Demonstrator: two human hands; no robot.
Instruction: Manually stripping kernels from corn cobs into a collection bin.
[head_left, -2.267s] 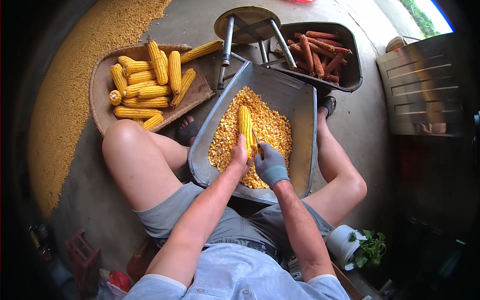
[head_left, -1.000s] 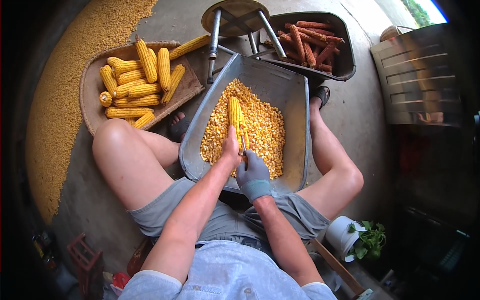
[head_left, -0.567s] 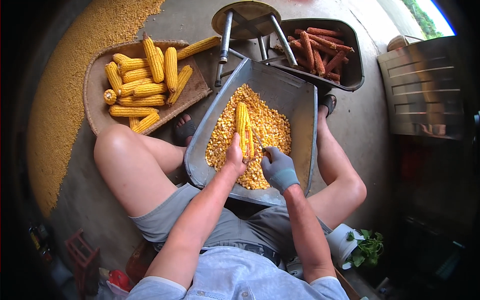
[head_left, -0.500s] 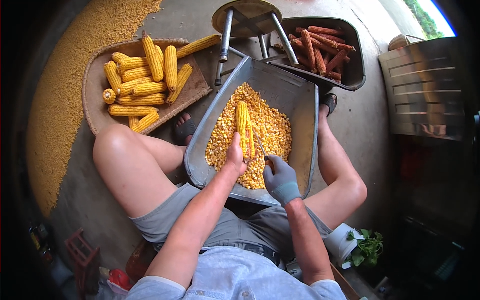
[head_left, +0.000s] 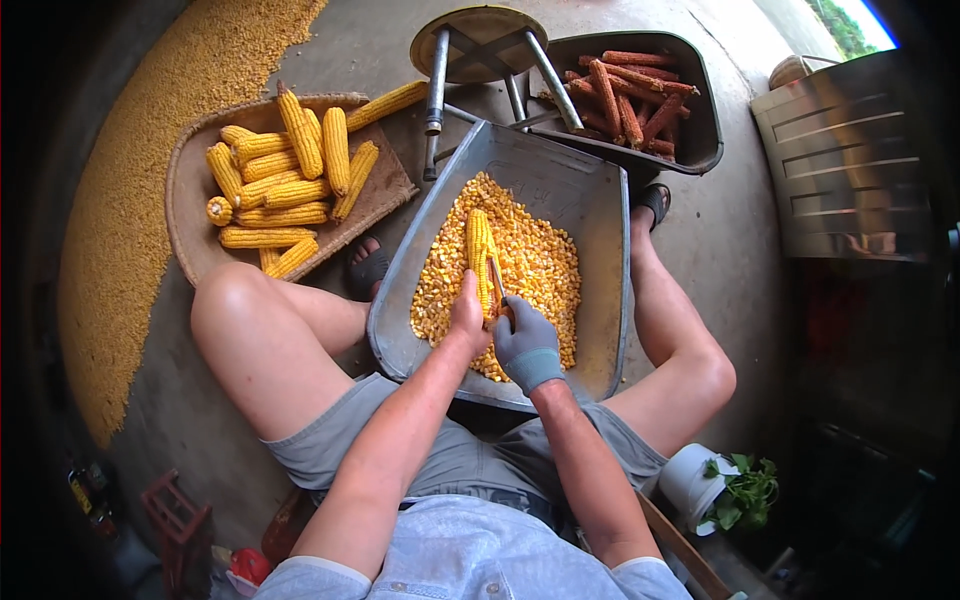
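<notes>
Between my knees stands a grey metal scoop-shaped bin [head_left: 598, 240], with loose yellow corn kernels [head_left: 545, 275] heaped in it. My bare left hand [head_left: 468, 312] grips an ear of corn [head_left: 477, 240] by its lower end, tip pointing away from me, above the heap. A bare groove shows along the ear's right side. My right hand [head_left: 524, 342], in a grey glove, is closed round the handle of a screwdriver-like tool with a thin metal shaft [head_left: 496, 276]. The shaft lies against the ear's right side; its very tip is hard to make out.
A woven basket [head_left: 182, 205] of whole corn ears sits at left, beside kernels spread on the floor [head_left: 120, 230]. Beyond the bin are a round stool [head_left: 480, 40] and a black tub [head_left: 712, 130] of stripped red cobs. A white pot [head_left: 690, 485] with a green plant stands lower right.
My right hand has moved left and in closer to the ear, bringing the tool's shaft against it. My left hand still holds the ear in nearly the same place.
</notes>
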